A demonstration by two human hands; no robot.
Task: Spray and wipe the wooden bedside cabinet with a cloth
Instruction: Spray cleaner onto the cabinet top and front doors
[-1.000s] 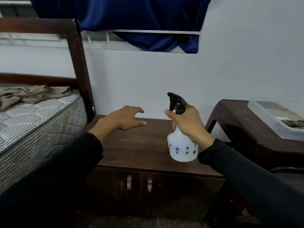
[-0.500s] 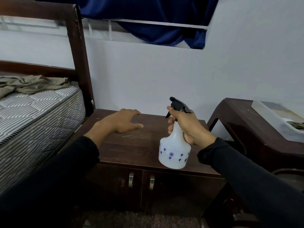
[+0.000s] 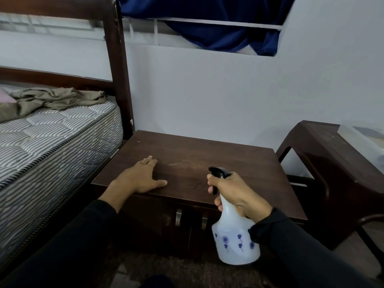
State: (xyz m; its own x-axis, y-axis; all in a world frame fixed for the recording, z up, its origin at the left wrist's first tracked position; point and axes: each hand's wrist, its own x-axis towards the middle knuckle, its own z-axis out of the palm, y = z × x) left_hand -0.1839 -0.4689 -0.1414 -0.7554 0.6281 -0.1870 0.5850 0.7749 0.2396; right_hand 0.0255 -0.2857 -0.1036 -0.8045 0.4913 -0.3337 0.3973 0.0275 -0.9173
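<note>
The dark wooden bedside cabinet (image 3: pixel 199 154) stands against the wall, with two metal door handles on its front. My left hand (image 3: pixel 141 177) lies flat and empty on the cabinet top near its front left edge. My right hand (image 3: pixel 232 190) grips the neck of a white spray bottle (image 3: pixel 234 242) with a black trigger head and blue flower prints. The bottle hangs in front of the cabinet's right door, nozzle pointing left over the top. No wiping cloth is in either hand.
A bed with a striped mattress (image 3: pixel 52 142) and dark headboard post (image 3: pixel 118 75) adjoins the cabinet on the left; a crumpled beige cloth (image 3: pixel 54 98) lies on it. A dark side table (image 3: pixel 340 167) with a clear tray (image 3: pixel 363 138) stands right. Blue curtain (image 3: pixel 218 32) hangs above.
My left hand has come down from hovering and now rests flat on the cabinet top. My right hand has drawn the bottle back and lower, in front of the cabinet.
</note>
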